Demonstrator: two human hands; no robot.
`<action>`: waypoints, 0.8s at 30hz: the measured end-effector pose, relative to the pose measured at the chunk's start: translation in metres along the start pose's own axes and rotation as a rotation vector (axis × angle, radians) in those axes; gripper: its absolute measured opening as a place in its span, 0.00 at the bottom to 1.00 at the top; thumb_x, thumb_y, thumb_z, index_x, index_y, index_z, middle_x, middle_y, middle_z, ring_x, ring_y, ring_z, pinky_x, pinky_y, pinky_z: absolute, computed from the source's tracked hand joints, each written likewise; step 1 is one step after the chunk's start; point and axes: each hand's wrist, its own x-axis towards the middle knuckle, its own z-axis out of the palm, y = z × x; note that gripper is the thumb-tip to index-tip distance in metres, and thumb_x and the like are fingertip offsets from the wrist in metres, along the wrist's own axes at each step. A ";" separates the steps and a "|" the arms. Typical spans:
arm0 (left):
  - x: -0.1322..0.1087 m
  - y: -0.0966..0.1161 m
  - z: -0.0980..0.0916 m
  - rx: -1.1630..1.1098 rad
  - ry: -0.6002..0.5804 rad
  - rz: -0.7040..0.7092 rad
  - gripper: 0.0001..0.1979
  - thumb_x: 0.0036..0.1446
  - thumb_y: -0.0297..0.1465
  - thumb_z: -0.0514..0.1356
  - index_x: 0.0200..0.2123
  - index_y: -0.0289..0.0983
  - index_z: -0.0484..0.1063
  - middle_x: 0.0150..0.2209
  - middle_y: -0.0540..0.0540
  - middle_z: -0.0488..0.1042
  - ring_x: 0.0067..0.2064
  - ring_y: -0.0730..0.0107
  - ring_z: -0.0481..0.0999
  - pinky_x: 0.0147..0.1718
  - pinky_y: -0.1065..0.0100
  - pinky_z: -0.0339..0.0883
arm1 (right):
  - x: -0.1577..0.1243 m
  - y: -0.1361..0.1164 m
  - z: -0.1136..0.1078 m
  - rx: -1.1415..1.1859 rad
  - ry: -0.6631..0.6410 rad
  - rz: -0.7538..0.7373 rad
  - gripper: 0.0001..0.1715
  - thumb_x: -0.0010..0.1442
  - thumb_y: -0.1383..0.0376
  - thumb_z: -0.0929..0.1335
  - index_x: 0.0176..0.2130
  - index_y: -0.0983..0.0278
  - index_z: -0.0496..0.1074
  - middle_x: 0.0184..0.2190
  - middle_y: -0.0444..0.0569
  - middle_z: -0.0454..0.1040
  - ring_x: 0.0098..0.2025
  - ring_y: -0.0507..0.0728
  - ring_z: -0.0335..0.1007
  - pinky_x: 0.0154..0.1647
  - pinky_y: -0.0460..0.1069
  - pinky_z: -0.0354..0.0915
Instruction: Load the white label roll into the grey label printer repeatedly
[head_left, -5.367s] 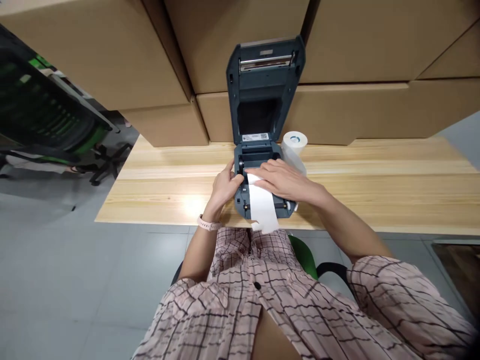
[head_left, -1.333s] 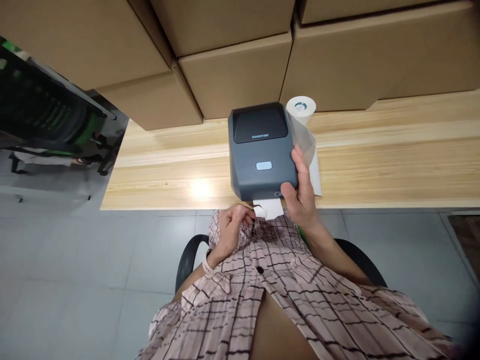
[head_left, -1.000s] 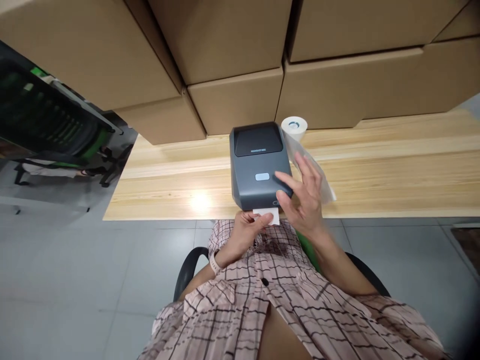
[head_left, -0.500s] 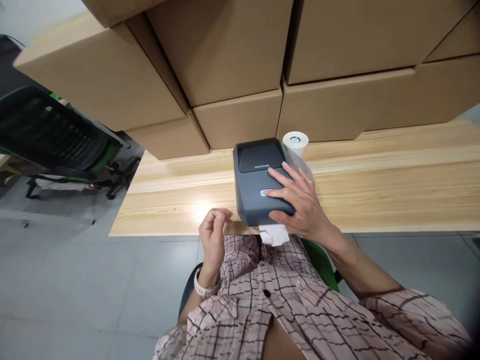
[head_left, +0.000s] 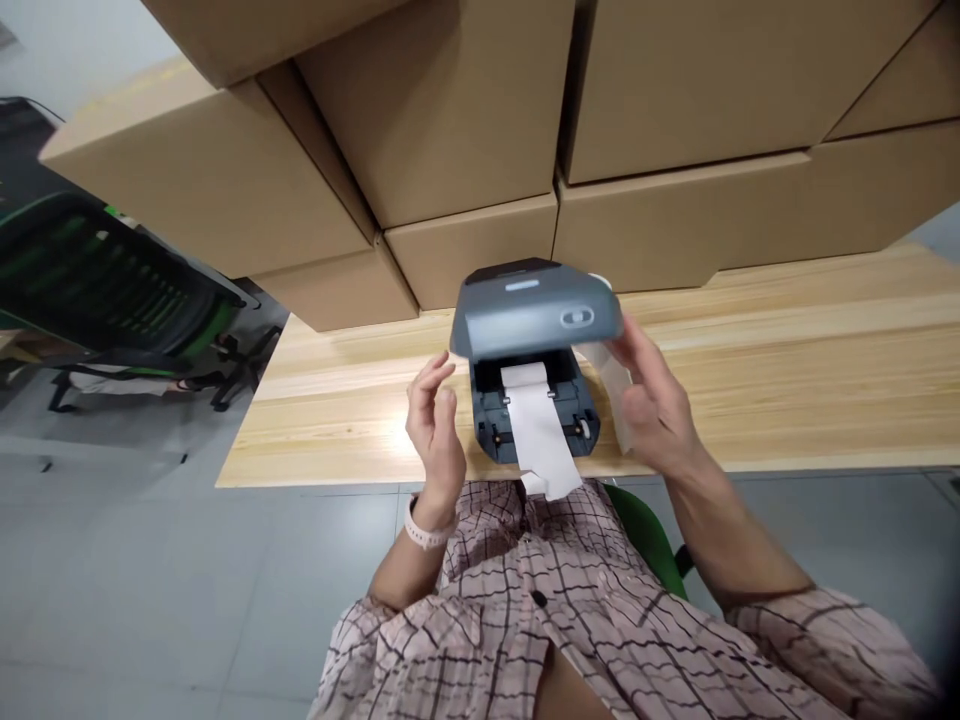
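A dark grey label printer (head_left: 487,425) sits at the table's front edge with its lid (head_left: 536,310) raised. From inside it a white paper strip (head_left: 540,430) runs forward, its torn end hanging past the table edge. My right hand (head_left: 660,405) grips the lid's right edge, the fingertips partly hidden by it. To the printer's left is my left hand (head_left: 435,430), fingers loosely bent and apart, holding nothing; its fingertips are close to the lid's left corner.
Behind the printer, stacked cardboard boxes (head_left: 465,240) line the back of the wooden table (head_left: 750,390). A loose paper strip (head_left: 616,390) lies right of the printer, near my right hand. A black mesh chair (head_left: 112,290) stands on the left.
The printer lid has swung up, showing the paper strip inside. My right hand has moved from the lid's top to its right edge. My left hand has risen and its fingers have loosened.
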 end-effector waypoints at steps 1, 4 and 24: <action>0.011 -0.006 0.001 0.022 -0.035 -0.040 0.13 0.69 0.40 0.63 0.52 0.43 0.79 0.60 0.43 0.79 0.69 0.55 0.73 0.71 0.47 0.63 | 0.014 0.002 -0.002 -0.014 -0.007 -0.013 0.45 0.72 0.37 0.63 0.79 0.46 0.53 0.78 0.45 0.59 0.77 0.70 0.61 0.78 0.70 0.60; 0.036 -0.028 0.006 0.041 -0.208 -0.231 0.23 0.62 0.41 0.69 0.59 0.43 0.75 0.68 0.38 0.73 0.73 0.48 0.68 0.72 0.43 0.59 | 0.054 0.007 -0.004 -0.045 -0.018 -0.038 0.49 0.69 0.32 0.62 0.79 0.44 0.52 0.77 0.46 0.60 0.74 0.72 0.65 0.77 0.73 0.59; 0.044 -0.055 0.020 -0.007 -0.376 -0.321 0.40 0.56 0.37 0.71 0.71 0.43 0.67 0.69 0.34 0.73 0.61 0.50 0.79 0.61 0.44 0.73 | 0.077 0.018 0.040 -0.480 -0.581 -0.195 0.23 0.76 0.53 0.59 0.48 0.58 0.79 0.39 0.53 0.85 0.46 0.67 0.80 0.62 0.70 0.68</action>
